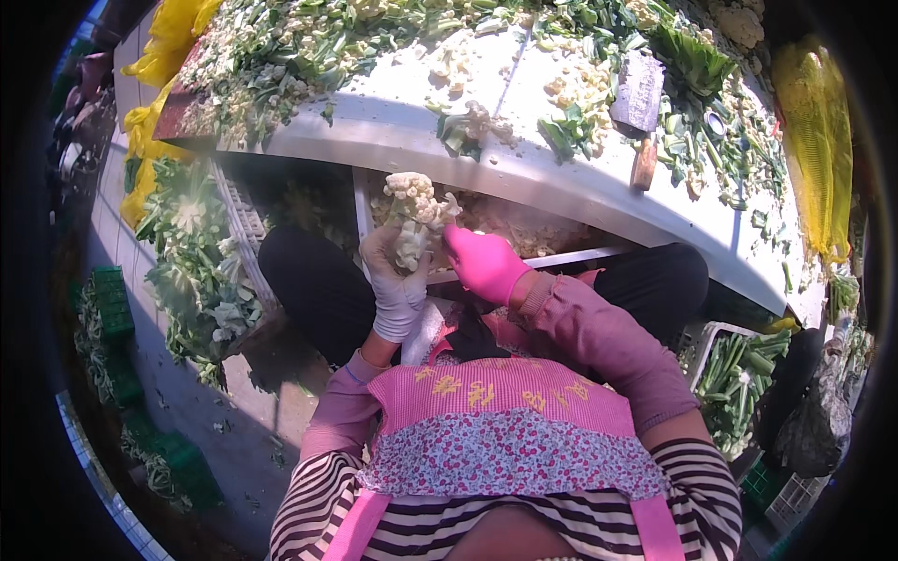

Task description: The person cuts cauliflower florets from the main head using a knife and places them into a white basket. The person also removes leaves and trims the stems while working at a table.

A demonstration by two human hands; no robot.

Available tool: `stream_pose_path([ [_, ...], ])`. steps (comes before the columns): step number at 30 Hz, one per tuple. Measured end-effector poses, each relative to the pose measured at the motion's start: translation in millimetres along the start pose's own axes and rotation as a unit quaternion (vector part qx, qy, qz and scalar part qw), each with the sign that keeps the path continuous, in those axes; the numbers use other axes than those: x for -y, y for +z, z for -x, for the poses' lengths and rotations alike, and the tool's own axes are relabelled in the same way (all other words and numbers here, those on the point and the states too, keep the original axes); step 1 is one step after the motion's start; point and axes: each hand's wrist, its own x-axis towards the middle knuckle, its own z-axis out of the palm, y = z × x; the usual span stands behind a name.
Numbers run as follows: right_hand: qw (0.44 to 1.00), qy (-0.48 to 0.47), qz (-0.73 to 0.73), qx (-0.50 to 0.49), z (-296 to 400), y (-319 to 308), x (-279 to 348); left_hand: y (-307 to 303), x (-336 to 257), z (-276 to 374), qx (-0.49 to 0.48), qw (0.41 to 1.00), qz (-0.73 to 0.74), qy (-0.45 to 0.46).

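My left hand (398, 280), in a white glove, grips a partly broken-up cauliflower head (414, 203) from below and the left. Its pale florets point up, away from me. My right hand (484, 263), in a pink glove, is curled against the right side of the cauliflower. Its fingertips are hidden, so whether it holds a blade or a floret cannot be told. Under both hands a white-rimmed crate (575, 257) with cut cauliflower florets (537, 235) in it sits between my knees, partly under the table edge.
A white table (414, 116) carries heaped leaves and cauliflower scraps. A cleaver (638, 105) with a wooden handle lies there. Crates of leaves (203, 259) (744, 382) stand left and right. Yellow mesh bags (814, 147) hang at the right; green crates (112, 301) stand far left.
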Motion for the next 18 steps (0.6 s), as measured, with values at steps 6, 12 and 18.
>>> stream_pose_path([
  [6,0.993,0.08,0.089,0.01,25,10,-27,-16,31,-18,-0.043,0.989,0.1,-0.1],
  [12,0.994,0.092,0.058,-0.012,11,-12,18,-20,49,-5,-0.006,0.997,0.025,-0.075],
  [18,0.972,0.138,0.169,0.085,-17,33,8,-21,39,-9,0.035,0.958,-0.167,0.229],
])
